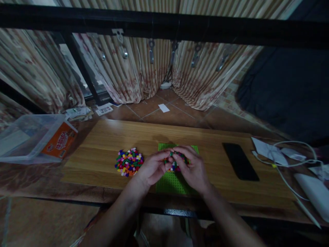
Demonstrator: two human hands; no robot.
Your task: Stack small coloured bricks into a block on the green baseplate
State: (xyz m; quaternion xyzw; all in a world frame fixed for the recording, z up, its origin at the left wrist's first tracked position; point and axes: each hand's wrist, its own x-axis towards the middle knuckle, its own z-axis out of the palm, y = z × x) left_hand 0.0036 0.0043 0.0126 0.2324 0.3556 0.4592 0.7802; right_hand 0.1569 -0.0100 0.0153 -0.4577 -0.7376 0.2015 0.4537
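Note:
My left hand (pixel 156 167) and my right hand (pixel 193 168) meet over a green studded baseplate (pixel 174 185). Their fingertips come together around a tiny green toy brick (pixel 171 154), pinched between them. Under and between the fingers, multicoloured bricks (pixel 176 167) show in part on the plate, with the rest covered by my hands. Left of my left hand lies a loose pile of small bricks (pixel 129 162) in many colours.
The wooden board (pixel 102 140) carries a black phone-like slab (pixel 240 161) at right. A clear plastic box (pixel 33 137) with an orange label stands at far left. White cables (pixel 295 142) and a white device (pixel 313 193) lie at far right. Curtains (pixel 138 68) hang behind.

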